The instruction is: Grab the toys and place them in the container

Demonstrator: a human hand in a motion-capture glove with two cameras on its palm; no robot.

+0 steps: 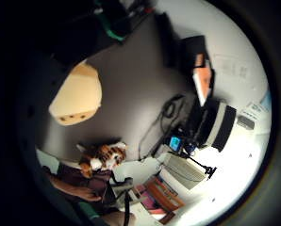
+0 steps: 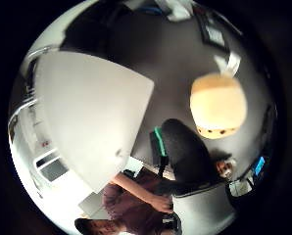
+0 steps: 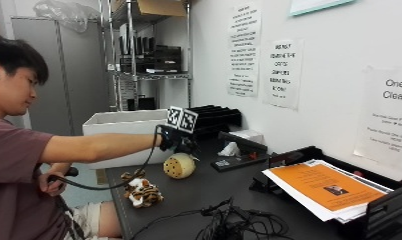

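Note:
In the outside view my gloved right hand [image 3: 178, 141] hovers just above a round yellow toy with dark dots [image 3: 179, 166] that stands on the dark table [image 3: 207, 192]. The hand holds nothing and its fingers hang down, apart from the toy. Both palm views show the yellow toy [image 1: 77, 95] [image 2: 218, 105] below the palm. A tiger plush [image 3: 142, 192] [image 1: 105, 157] lies near the table's front edge, closer to the person. The white container [image 3: 121, 125] [image 2: 87, 112] stands at the table's far end, right behind the hand.
A tangle of black cables [image 3: 234, 222] lies on the near part of the table. A black paper tray with orange sheets [image 3: 327, 187] stands at the right by the wall. A black slotted rack [image 3: 214, 117] and small black items [image 3: 237, 160] sit along the wall.

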